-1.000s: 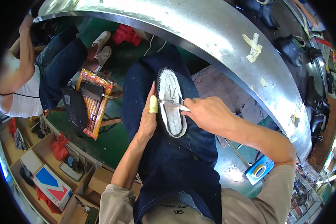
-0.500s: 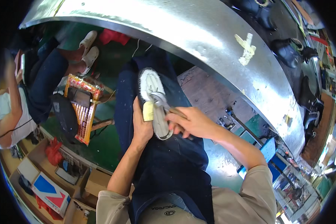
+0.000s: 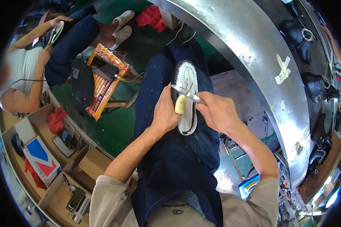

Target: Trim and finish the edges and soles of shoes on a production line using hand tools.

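Observation:
A shoe [image 3: 189,120] lies sole up across my lap, its underside pale with a rough white edge and a dark upper around it. My left hand [image 3: 166,109] is closed round the shoe's left side. A yellow wrap [image 3: 180,104], seemingly round the left thumb, lies against the sole. In my right hand [image 3: 218,110] is a hand tool with a flat, bright metal end [image 3: 185,92]; its exact kind does not show, and the fingers hide its grip. The metal end crosses over the middle of the sole, pointing left, close to the yellow wrap.
A curved metal bench [image 3: 250,49] arcs ahead and to the right, with dark shoes [image 3: 297,36] beyond it. At left a co-worker [image 3: 26,72] sits holding a pale looped piece [image 3: 57,33]. A beaded-seat stool [image 3: 102,85] and a compartmented wooden box [image 3: 49,117] stand nearby.
My view has shifted, so surroundings sit elsewhere in the picture. The tool's metal end now lies across the sole, pointing left. My right hand has risen along the shoe, and the co-worker's arms have moved.

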Motion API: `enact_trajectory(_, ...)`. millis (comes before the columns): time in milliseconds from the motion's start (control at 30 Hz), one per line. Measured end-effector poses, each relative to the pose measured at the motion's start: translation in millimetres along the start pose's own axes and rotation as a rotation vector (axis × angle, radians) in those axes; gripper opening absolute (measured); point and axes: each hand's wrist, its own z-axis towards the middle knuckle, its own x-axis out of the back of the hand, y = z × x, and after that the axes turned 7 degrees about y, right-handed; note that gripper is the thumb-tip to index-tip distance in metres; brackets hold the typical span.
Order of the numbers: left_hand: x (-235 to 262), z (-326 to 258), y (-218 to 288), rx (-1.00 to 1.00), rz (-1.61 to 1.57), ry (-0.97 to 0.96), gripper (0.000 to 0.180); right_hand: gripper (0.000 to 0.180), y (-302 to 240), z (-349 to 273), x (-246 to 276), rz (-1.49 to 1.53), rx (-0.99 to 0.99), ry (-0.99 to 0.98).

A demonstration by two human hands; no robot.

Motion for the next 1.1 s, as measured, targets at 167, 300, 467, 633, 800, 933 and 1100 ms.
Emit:
enact_trajectory(167, 19, -1, 0, 0.078, 0.058, -0.092, 0.069, 0.031, 3, 4, 5, -0.082, -0.187, -0.247)
enact_trajectory(300, 37, 23, 0, 0.135, -0.122, -0.321, 0.064, 0.033, 8, -11, 38, 0.226, -0.536, -0.551)
enact_trajectory(467, 27, 9, -2, 0.127, 0.041, -0.118, 0.060, 0.038, -13, -19, 9, -0.192, 0.004, -0.441)
enact_trajectory(633, 8, 11, 0, 0.034, 0.097, -0.015, 0.055, 0.040, 2, -40, 9, -0.075, -0.198, -0.401)
enact_trajectory(800, 1, -25, -6, 0.045, -0.449, -0.082, 0.073, 0.045, 14, -25, 16, 0.698, -0.890, -0.793)
enact_trajectory(933, -4, -31, -5, -0.051, -0.349, 0.047, 0.074, 0.034, -1, -37, 25, 0.442, -0.476, -0.539)
enact_trajectory(1100, 0, -27, -8, -0.108, -0.325, -0.043, 0.082, 0.026, -17, -27, 28, -0.046, -0.219, -0.162)
